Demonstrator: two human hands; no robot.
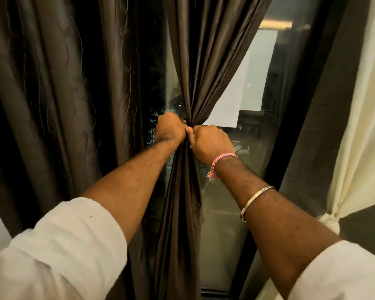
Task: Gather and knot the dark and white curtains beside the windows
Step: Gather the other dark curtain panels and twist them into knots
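1. The only thing carrying anything here is the window (223, 234), a tall glass pane with a dark frame (294, 118) running down its right side.
2. A pale rectangular sheet (236, 94) sits flat on the upper glass. Can't tell if it's stuck on or just a reflection.
3. The dark curtain (195, 61) hangs right in front of the pane, bunched into a narrow waist about halfway down.
4. The white curtain (359, 126) hangs just right of the frame, with a knot (331, 221) low down.
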